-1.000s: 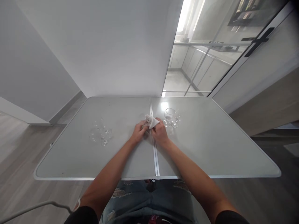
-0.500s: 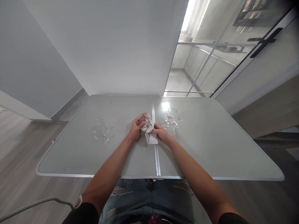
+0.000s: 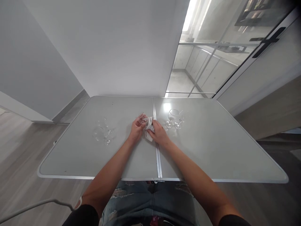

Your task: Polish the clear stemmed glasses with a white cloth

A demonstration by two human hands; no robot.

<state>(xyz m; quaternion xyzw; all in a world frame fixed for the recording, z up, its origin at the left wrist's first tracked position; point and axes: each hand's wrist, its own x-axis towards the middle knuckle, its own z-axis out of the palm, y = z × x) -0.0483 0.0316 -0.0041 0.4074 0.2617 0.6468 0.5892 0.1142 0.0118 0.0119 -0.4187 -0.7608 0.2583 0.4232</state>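
Observation:
My left hand [image 3: 136,129] is wrapped round a small clear stemmed glass [image 3: 142,119] over the middle of the grey folding table [image 3: 207,150]. Against that glass my right hand [image 3: 159,133] presses a bunched white cloth [image 3: 149,126], fingers closed on it. Both hands sit close together just left of the table's centre seam.
Two clear stemmed glasses [image 3: 174,118] stand upright to the right of my hands. Several more clear glasses [image 3: 102,133] are grouped on the table's left half. A white wall stands behind the table, a glass door [image 3: 211,62] at the back right. A white cable [image 3: 35,205] runs by my left arm.
The cloth, hanging down loosely half a second ago, is now bunched up against the glass under my right hand. A second ago it covered the glass's top.

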